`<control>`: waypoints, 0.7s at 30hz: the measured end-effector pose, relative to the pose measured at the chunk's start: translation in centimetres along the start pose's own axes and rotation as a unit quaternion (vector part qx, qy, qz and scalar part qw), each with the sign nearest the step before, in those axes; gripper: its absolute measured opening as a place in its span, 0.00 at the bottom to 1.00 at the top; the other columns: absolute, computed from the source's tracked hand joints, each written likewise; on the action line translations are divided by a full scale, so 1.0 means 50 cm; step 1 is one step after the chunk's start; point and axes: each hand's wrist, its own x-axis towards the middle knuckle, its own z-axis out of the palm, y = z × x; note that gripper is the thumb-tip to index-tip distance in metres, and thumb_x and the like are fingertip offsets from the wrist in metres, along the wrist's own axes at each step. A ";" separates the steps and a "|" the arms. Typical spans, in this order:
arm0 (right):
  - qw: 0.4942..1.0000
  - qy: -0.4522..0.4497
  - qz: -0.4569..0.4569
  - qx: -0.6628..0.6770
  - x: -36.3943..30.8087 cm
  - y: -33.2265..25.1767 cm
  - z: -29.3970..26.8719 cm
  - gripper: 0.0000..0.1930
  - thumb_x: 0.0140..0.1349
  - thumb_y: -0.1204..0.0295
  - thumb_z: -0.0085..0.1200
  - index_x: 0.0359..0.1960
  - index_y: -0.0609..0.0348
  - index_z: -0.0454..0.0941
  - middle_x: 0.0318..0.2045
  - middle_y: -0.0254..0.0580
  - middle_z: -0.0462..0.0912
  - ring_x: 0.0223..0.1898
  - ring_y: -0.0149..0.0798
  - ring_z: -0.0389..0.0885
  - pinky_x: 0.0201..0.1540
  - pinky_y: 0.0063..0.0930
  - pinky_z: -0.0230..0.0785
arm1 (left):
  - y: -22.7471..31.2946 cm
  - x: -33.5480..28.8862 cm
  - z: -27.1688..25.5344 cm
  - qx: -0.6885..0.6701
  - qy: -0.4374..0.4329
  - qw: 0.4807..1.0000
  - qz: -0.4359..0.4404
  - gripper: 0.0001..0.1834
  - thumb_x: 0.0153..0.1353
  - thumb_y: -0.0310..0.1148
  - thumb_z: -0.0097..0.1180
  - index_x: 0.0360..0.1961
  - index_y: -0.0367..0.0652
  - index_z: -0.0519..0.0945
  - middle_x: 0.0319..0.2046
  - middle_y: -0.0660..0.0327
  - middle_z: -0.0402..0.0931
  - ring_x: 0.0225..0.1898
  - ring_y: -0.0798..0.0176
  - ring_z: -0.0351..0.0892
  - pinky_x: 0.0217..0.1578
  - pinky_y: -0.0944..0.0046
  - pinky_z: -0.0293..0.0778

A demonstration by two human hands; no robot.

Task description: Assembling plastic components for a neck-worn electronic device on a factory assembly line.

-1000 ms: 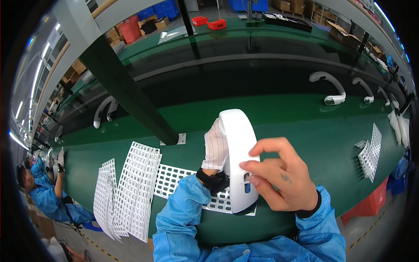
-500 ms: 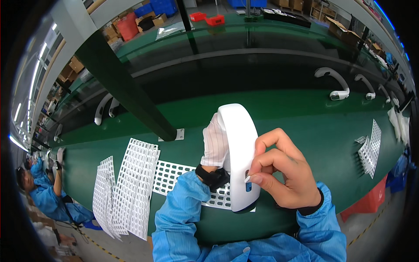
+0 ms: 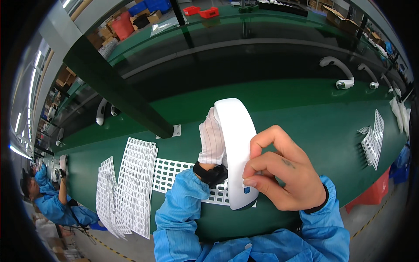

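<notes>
My left hand (image 3: 212, 139), in a thin striped white glove, grips a white curved plastic device (image 3: 236, 146) from its left side and holds it upright above the bench. The glove's fingers are mostly behind the device. My bare right hand (image 3: 286, 174) is closed in a pinch at the lower front of the device. Thumb and forefinger meet beside a small blue window (image 3: 247, 190), with a tiny white piece partly hidden at their tips. Beneath the device lies a white sheet with rows of rounded cutouts (image 3: 168, 175).
More perforated white sheets (image 3: 135, 185) are stacked at left, and bent ones (image 3: 372, 139) lie far right. A green post (image 3: 126, 96) rises from the bench (image 3: 301, 115). Similar curved devices (image 3: 345, 83) rest along the dark strip behind. A co-worker (image 3: 54, 203) works at far left.
My right fingertips have come closer against the device, covering more of the area above the blue window. The whole view has shifted slightly; my left hand keeps its hold.
</notes>
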 end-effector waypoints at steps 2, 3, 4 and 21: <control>1.000 0.002 0.002 -0.002 0.001 -0.001 0.002 0.09 0.53 0.86 0.64 0.35 0.65 0.80 0.43 0.45 0.71 0.25 0.24 0.74 0.25 0.18 0.68 | 0.003 -0.001 -0.004 -0.020 -0.002 1.000 -0.015 0.14 0.61 0.34 0.63 0.45 0.40 0.77 0.33 0.56 0.84 0.32 0.56 0.87 0.33 0.62 0.82; 1.000 0.001 0.000 -0.007 0.002 0.000 0.004 0.08 0.53 0.85 0.63 0.35 0.65 0.80 0.43 0.45 0.71 0.25 0.24 0.74 0.25 0.18 0.68 | 0.004 -0.001 -0.007 -0.041 -0.003 0.999 -0.030 0.14 0.62 0.34 0.63 0.45 0.40 0.77 0.33 0.56 0.84 0.32 0.57 0.88 0.33 0.63 0.82; 1.000 0.001 -0.002 -0.012 0.002 0.001 0.003 0.08 0.53 0.85 0.63 0.34 0.64 0.80 0.43 0.45 0.71 0.26 0.24 0.75 0.25 0.18 0.68 | 0.005 -0.002 -0.006 -0.040 -0.004 0.999 -0.030 0.14 0.62 0.34 0.63 0.45 0.40 0.77 0.33 0.56 0.84 0.32 0.57 0.88 0.33 0.63 0.82; 0.999 0.004 0.003 -0.050 0.001 0.002 -0.002 0.10 0.50 0.83 0.65 0.34 0.59 0.81 0.41 0.44 0.73 0.29 0.31 0.77 0.29 0.22 0.71 | 0.000 -0.004 0.003 -0.116 -0.006 0.988 -0.098 0.10 0.69 0.32 0.54 0.47 0.39 0.77 0.34 0.57 0.86 0.33 0.62 0.88 0.32 0.66 0.82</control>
